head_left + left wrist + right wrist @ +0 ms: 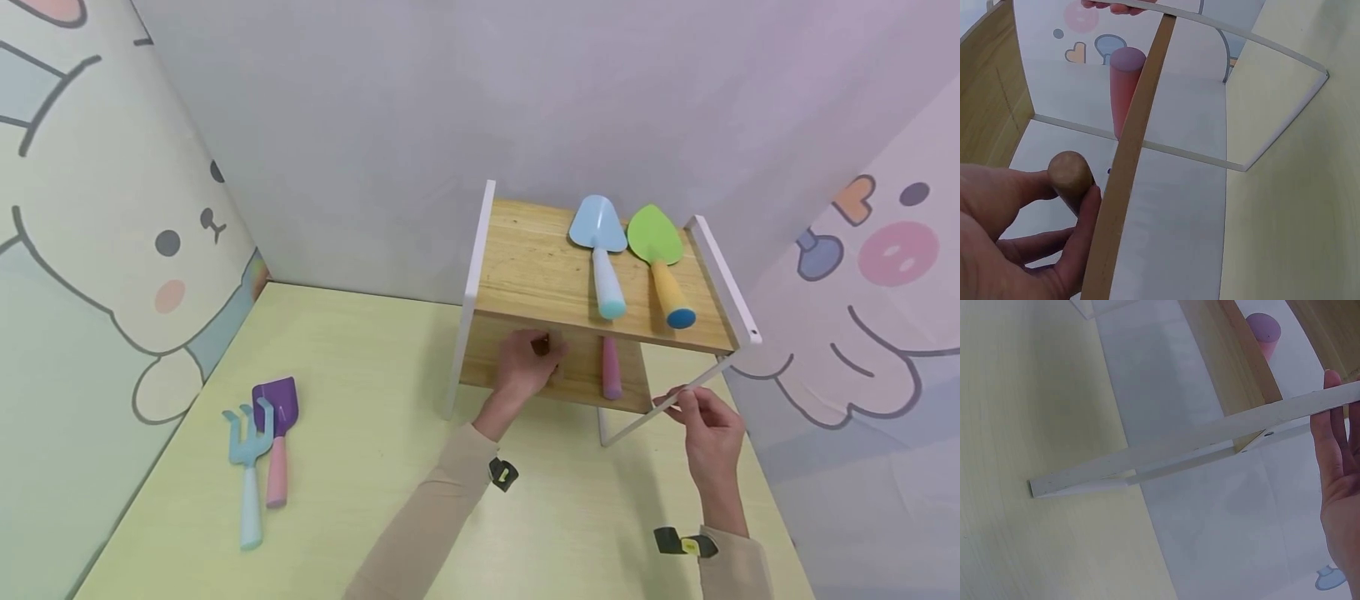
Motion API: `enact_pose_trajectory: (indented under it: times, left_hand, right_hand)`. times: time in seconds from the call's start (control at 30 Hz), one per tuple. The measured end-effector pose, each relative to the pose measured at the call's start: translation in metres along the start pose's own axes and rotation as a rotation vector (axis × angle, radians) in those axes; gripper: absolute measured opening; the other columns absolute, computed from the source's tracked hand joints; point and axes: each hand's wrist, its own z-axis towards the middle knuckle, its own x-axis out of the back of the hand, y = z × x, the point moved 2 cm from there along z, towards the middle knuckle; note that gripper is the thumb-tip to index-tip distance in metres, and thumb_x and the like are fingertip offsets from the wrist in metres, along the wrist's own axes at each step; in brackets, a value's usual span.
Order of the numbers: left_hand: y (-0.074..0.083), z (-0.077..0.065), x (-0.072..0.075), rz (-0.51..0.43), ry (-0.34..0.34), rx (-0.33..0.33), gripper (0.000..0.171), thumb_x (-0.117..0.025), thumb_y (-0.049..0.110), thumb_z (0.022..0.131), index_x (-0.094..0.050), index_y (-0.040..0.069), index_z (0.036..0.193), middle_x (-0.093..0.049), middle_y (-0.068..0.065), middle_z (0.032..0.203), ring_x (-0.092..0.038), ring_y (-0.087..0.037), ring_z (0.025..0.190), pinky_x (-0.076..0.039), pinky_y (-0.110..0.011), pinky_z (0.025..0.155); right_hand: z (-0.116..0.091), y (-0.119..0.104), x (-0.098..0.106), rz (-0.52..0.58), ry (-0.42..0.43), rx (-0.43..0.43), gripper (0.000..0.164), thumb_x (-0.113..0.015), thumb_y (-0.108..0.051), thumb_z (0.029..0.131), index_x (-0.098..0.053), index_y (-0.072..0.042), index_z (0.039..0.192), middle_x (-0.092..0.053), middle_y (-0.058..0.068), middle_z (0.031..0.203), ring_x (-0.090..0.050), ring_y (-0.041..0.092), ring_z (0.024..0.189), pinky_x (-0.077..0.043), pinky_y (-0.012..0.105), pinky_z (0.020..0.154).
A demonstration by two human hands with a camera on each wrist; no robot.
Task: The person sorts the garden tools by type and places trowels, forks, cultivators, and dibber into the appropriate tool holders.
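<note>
A two-tier rack with wooden boards and a white frame (474, 250) stands on the table. My left hand (525, 364) reaches in at the lower board and pinches a brown, round-ended handle (1069, 175) between thumb and fingers; the tool's other end is hidden. Near it on that board lies a pink handle (612, 368), its head out of sight beneath the upper board. My right hand (708, 429) holds the slanting white bar (1197, 434) at the rack's right side between thumb and fingers. On the upper board lie a light-blue trowel (597, 229) and a green trowel with a yellow handle (655, 237).
To the left on the pale yellow table (360, 350) lie a light-blue hand fork (250, 450) and a purple shovel (281, 408) with a pink handle, the fork partly overlapping the shovel. A grey wall (322, 150) rises behind the rack, with cartoon-printed panels at both sides.
</note>
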Motion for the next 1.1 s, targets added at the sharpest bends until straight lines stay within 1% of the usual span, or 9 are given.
enact_pose_trajectory:
  times: [0.1,0.23,0.43,0.53,0.63,0.7,0.8,0.93,1.1]
  left_hand:
    - [0.000,-0.001,-0.001,0.014,0.011,0.005,0.027,-0.076,0.021,0.095,-0.070,0.004,0.076,-0.064,-0.001,0.069,-0.052,-0.010,0.060,-0.042,-0.019,0.053]
    - [0.000,-0.002,-0.001,-0.013,0.013,0.010,0.018,-0.076,0.018,0.094,-0.076,0.000,0.093,-0.069,-0.005,0.078,-0.058,-0.012,0.067,-0.048,-0.020,0.059]
    - [-0.001,-0.005,0.001,-0.026,0.026,-0.019,0.028,-0.074,0.019,0.096,-0.073,-0.004,0.113,-0.075,-0.013,0.097,-0.070,-0.022,0.085,-0.056,-0.026,0.073]
    - [-0.001,-0.007,0.003,-0.039,0.035,-0.021,0.032,-0.072,0.020,0.098,-0.070,-0.004,0.119,-0.075,-0.015,0.104,-0.072,-0.026,0.090,-0.058,-0.027,0.072]
    - [-0.001,-0.010,0.005,-0.063,0.033,-0.025,0.033,-0.070,0.020,0.099,-0.069,-0.004,0.121,-0.074,-0.016,0.107,-0.074,-0.025,0.089,-0.058,-0.026,0.067]
    - [0.000,-0.012,0.007,-0.078,0.031,-0.042,0.031,-0.069,0.020,0.100,-0.070,-0.003,0.121,-0.074,-0.016,0.107,-0.074,-0.025,0.087,-0.058,-0.026,0.065]
    - [0.000,-0.015,0.009,-0.103,0.026,-0.059,0.028,-0.067,0.015,0.100,-0.070,-0.004,0.120,-0.074,-0.017,0.106,-0.073,-0.025,0.084,-0.058,-0.024,0.065]
    - [-0.001,-0.019,0.012,-0.147,0.025,-0.082,0.025,-0.066,0.010,0.099,-0.070,-0.005,0.119,-0.073,-0.017,0.103,-0.072,-0.025,0.080,-0.057,-0.023,0.064]
    - [-0.002,-0.027,0.017,-0.206,0.028,-0.107,0.024,-0.066,0.011,0.100,-0.071,-0.007,0.116,-0.073,-0.019,0.102,-0.071,-0.026,0.079,-0.058,-0.023,0.064]
  right_hand:
    - [0.000,0.001,0.000,0.016,-0.004,0.007,0.013,-0.054,0.011,0.101,-0.060,0.023,0.102,-0.074,0.007,0.091,-0.076,0.016,0.082,-0.060,0.029,0.079]
    - [0.000,0.002,0.001,0.013,-0.006,0.009,0.014,-0.054,0.012,0.101,-0.060,0.024,0.104,-0.074,0.007,0.091,-0.076,0.015,0.082,-0.060,0.028,0.079]
    - [0.000,0.000,0.000,-0.013,-0.003,-0.001,0.018,-0.054,0.011,0.101,-0.054,0.028,0.107,-0.074,0.006,0.091,-0.076,0.014,0.082,-0.060,0.028,0.080]
    - [0.000,0.000,0.000,-0.019,0.000,-0.006,0.018,-0.054,0.011,0.101,-0.055,0.028,0.107,-0.074,0.006,0.091,-0.076,0.014,0.082,-0.060,0.028,0.080]
    - [0.000,0.000,-0.001,-0.007,-0.001,0.001,0.015,-0.054,0.011,0.101,-0.059,0.025,0.106,-0.074,0.006,0.091,-0.076,0.015,0.082,-0.060,0.028,0.079]
    - [0.000,0.000,-0.001,0.016,-0.009,0.012,0.014,-0.053,0.012,0.101,-0.060,0.024,0.105,-0.074,0.007,0.091,-0.076,0.016,0.082,-0.060,0.029,0.080]
    - [0.000,0.000,-0.001,0.031,-0.018,0.022,0.014,-0.052,0.013,0.101,-0.060,0.024,0.105,-0.074,0.008,0.092,-0.076,0.016,0.083,-0.060,0.029,0.079]
    - [-0.001,-0.001,-0.001,0.019,-0.009,0.010,0.013,-0.053,0.012,0.101,-0.062,0.022,0.105,-0.074,0.007,0.092,-0.076,0.015,0.083,-0.060,0.028,0.079]
    - [-0.001,-0.002,-0.002,0.014,0.004,0.004,0.013,-0.054,0.011,0.101,-0.062,0.021,0.103,-0.074,0.009,0.091,-0.076,0.015,0.083,-0.059,0.028,0.079]
